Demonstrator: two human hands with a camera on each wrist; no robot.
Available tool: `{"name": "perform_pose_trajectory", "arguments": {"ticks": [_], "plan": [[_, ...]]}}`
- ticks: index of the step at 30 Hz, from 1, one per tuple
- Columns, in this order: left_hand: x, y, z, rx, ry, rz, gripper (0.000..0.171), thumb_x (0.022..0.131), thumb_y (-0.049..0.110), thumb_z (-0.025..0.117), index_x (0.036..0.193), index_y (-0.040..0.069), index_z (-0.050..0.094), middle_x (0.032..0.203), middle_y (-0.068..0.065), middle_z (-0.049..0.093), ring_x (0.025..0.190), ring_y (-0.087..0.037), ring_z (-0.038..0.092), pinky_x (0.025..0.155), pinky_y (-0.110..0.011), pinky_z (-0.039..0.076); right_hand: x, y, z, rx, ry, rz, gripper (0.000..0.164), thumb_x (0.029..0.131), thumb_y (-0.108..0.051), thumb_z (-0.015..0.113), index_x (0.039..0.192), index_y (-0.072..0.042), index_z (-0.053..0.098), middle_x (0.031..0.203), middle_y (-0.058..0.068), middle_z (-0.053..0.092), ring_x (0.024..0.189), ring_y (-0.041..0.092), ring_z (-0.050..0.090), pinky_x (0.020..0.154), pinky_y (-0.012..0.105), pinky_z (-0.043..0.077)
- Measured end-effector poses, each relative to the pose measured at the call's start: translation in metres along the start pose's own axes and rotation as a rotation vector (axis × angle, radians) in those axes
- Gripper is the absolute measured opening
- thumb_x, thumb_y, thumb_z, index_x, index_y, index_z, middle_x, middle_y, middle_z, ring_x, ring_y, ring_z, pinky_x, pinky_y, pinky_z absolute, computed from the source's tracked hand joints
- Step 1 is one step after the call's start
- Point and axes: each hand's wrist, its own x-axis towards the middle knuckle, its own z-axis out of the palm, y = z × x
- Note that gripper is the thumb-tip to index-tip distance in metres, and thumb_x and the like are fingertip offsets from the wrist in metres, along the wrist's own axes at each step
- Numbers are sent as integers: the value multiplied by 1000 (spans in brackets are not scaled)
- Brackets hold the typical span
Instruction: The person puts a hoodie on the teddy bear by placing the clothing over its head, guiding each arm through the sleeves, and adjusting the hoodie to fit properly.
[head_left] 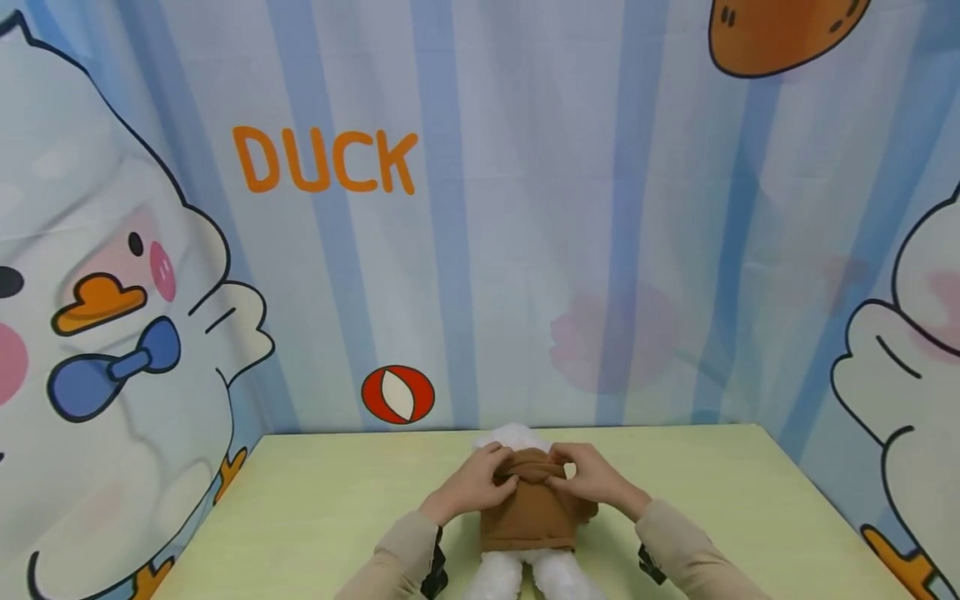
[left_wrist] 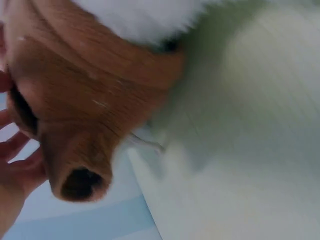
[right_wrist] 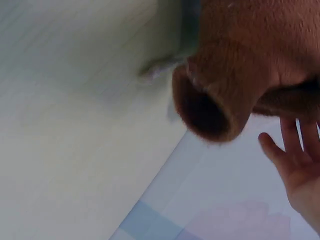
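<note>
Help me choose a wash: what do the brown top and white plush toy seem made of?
Brown top: matte, napped fabric, perhaps fleece; its surface looks fuzzy. White plush toy: fluffy pile, probably synthetic fur, since fine tufts fringe its edge.

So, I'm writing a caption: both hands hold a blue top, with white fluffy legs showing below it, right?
No, the top is brown, not blue; the head view shows it. The left hand and right hand do hold it, with white fluffy legs below.
</note>
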Motion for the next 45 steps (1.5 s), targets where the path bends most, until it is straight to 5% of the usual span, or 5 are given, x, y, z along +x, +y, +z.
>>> {"name": "perform_pose_trajectory", "arguments": {"ticks": [8, 15, 23, 31, 45], "plan": [[11, 16, 14, 357, 107, 40, 6, 87, 10, 54, 82, 7, 52, 73, -3, 49, 57, -12, 47, 50, -18, 37, -1, -6, 29, -417, 376, -153, 21, 73, 4, 63, 69, -13, 50, 56, -4, 44, 46, 3, 34, 46, 13, 27], [-11, 6, 17, 744, 127, 206, 16, 84, 12, 60, 95, 8, 48, 92, -5, 48, 67, -12, 46, 47, -16, 39, -13, 10, 27, -660, 309, -340, 41, 97, -22, 12, 86, -13, 50, 78, 3, 42, 64, 11, 35, 44, 15, 23], [-22, -1, 13, 435, 128, 137, 14, 88, 6, 49, 102, 7, 50, 88, -4, 45, 65, -9, 44, 54, -16, 39, -23, 8, 21, -443, 251, -246, 14, 84, -14, 56, 98, -12, 54, 87, -1, 53, 70, 7, 49, 55, 16, 41], [-18, 8, 19, 826, 285, 348, 54, 97, 7, 2, 85, 12, 54, 82, -1, 51, 70, -11, 51, 54, -19, 43, -6, -6, 29, -677, 452, -413, 34, 98, -24, 29, 88, -17, 60, 70, -1, 46, 43, 3, 29, 38, 11, 19], [-22, -5, 17, 517, 309, 236, 19, 93, 15, 34, 86, 11, 51, 86, -4, 46, 67, -10, 45, 47, -17, 37, -8, -4, 18, -154, 284, -167, 28, 75, 5, 61, 99, -7, 55, 95, 4, 53, 82, 14, 54, 65, 23, 48]]}}
